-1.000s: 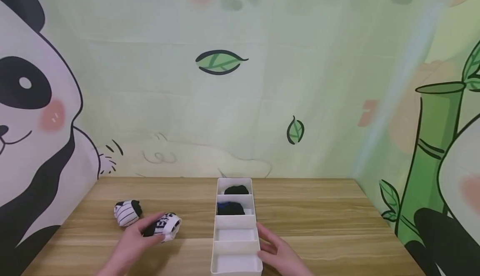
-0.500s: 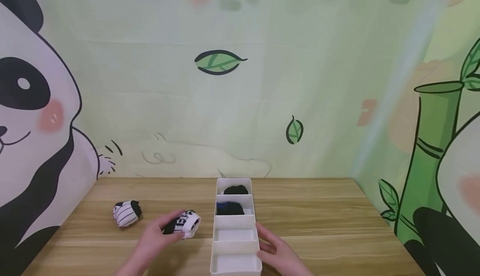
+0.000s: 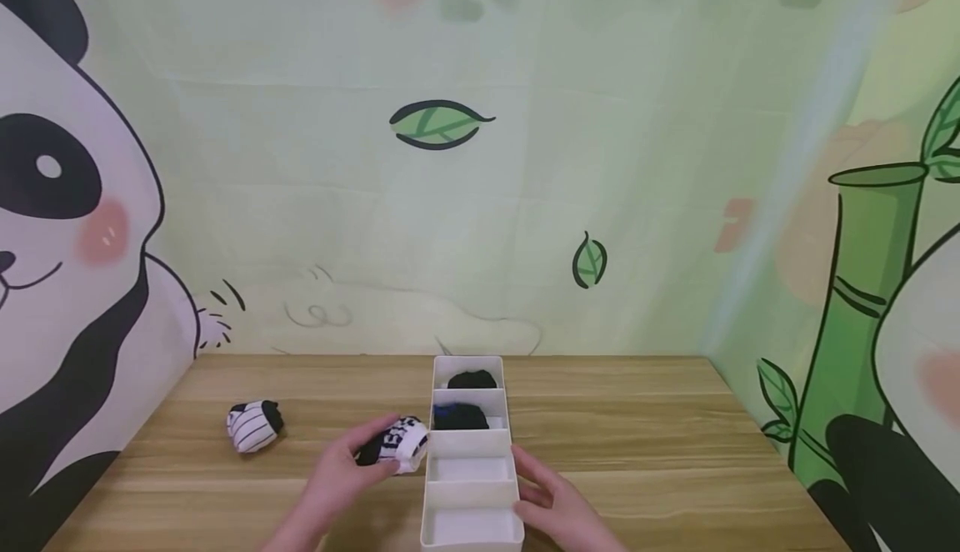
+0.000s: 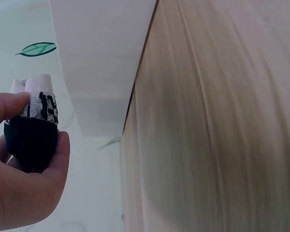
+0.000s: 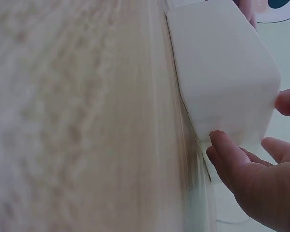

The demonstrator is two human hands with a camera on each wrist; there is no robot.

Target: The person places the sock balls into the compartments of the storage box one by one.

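Lettered sock (image 3: 406, 444) shifted right, between left fingers (image 4: 61, 154)

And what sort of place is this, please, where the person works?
Probably an indoor tabletop workspace, perhaps staged: a wood-grain table faces a pale green backdrop printed with a cartoon panda and bamboo, and a white divided box sits on the table.

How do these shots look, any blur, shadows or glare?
Head view: evenly lit and mostly sharp, a soft shadow on the tabletop near the left hand, a pale diagonal streak on the backdrop, glare or print unclear; left wrist view: turned sideways, a dim shadow across the tabletop; right wrist view: nearest tabletop out of focus, the white box clearer.
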